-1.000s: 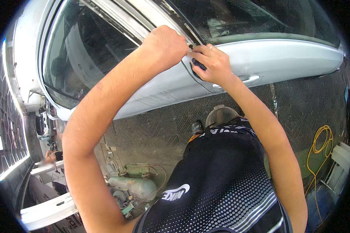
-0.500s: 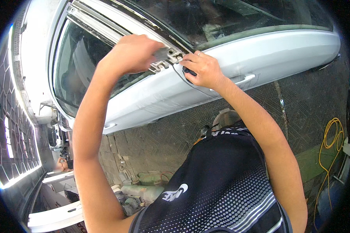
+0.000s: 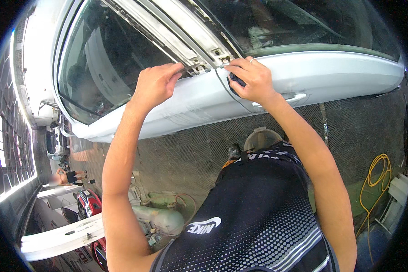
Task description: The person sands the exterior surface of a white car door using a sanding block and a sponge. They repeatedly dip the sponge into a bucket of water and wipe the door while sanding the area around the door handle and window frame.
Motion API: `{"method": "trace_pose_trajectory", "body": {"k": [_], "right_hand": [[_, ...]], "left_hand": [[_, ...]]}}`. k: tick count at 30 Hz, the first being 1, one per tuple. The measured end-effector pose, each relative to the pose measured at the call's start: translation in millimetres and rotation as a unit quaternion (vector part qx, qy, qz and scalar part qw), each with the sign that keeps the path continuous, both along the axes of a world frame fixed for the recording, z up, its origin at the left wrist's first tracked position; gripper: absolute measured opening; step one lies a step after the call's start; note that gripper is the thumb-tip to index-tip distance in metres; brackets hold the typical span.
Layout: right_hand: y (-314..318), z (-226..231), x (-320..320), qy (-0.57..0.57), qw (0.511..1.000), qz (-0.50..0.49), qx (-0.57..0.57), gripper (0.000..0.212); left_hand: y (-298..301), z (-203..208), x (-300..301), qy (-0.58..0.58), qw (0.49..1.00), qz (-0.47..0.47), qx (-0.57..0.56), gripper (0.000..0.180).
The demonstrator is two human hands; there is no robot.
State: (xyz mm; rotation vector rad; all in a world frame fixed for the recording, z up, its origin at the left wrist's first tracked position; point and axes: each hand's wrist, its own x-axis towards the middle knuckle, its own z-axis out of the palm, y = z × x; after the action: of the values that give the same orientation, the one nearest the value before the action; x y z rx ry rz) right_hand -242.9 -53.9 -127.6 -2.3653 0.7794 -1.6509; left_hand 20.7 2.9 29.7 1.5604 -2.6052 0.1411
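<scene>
Left hand (image 3: 156,85) lowered beside two door frames (image 3: 186,22), grip unclear, right hand (image 3: 255,81) curled around one black object (image 3: 237,80)

A black object (image 3: 237,80) shows against the silvery car (image 3: 199,99).

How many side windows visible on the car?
2: one window beyond the left hand, another window beyond the right hand, pillar between. More may be out of frame.
</scene>
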Motion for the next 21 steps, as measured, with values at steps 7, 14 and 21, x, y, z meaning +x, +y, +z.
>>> {"method": "trace_pose_trajectory", "body": {"k": [7,14,21], "right_hand": [[1,0,1,0.003,1.000,0.004,0.008,0.030],[-1,0,0,0.020,1.000,-0.012,-0.001,0.034],[-2,-2,2,0.011,1.000,0.000,-0.009,0.036]], "left_hand": [[-5,5,0,-0.058,0.998,0.006,0.035,0.021],[-8,15,-10,-0.043,0.996,0.040,0.071,0.022],[2,12,-1,-0.023,0.995,0.059,0.081,0.023]]}}
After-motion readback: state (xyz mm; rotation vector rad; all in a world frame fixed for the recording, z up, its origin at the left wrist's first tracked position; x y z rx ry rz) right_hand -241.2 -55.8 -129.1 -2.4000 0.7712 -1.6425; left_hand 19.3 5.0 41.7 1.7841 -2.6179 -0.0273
